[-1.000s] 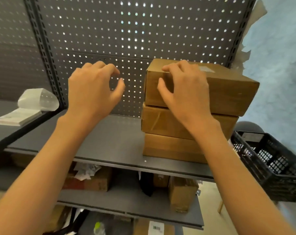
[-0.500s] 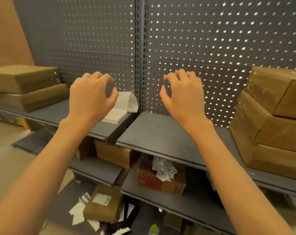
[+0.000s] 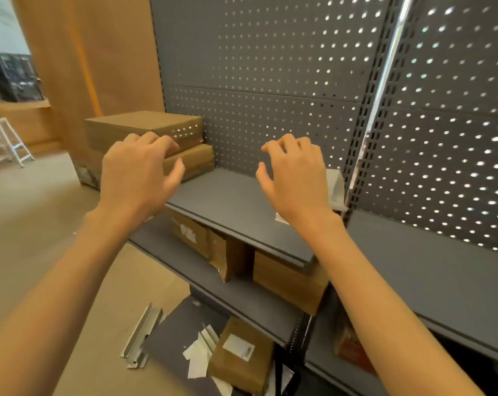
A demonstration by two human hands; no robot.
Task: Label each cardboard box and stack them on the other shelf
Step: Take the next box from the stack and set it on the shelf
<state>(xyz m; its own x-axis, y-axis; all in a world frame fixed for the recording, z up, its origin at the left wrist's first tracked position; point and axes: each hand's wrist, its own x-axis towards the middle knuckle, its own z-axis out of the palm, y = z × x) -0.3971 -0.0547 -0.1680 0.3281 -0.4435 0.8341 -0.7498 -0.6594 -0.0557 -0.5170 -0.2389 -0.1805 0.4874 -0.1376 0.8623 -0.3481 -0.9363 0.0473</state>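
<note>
The view has swung left: the labelled stack is gone from sight, and both empty hands (left hand (image 3: 139,172), right hand (image 3: 295,178)) now approach the two stacked boxes (image 3: 156,138).

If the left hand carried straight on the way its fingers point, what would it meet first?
Most likely the upper cardboard box of the two stacked on the shelf. The left hand, empty and half-curled, already overlaps the box's front edge, though depth is unclear.

Matt cardboard boxes (image 3: 145,130); perforated metal panel (image 3: 270,81)
</note>
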